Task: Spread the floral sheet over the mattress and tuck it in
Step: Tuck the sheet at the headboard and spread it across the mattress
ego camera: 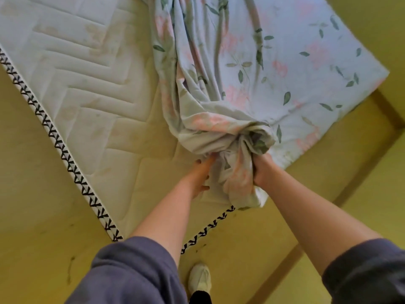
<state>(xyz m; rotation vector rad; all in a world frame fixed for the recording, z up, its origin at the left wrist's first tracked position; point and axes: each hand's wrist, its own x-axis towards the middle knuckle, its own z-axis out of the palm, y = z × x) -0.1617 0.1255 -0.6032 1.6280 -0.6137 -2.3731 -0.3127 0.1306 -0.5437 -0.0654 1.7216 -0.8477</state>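
Both hands grip a bunched end of the sheet [221, 88] near the mattress [83, 88] near corner: left hand [200, 176] closed on the bunch's left side, right hand [263, 170] fisted on its right. Rest of sheet covers the mattress's right part; left part bare.

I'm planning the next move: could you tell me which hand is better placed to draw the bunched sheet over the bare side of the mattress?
The left hand, probably. It grips the bunched floral sheet on the side facing the bare mattress. The right hand clutches the sheet beside the covered half.
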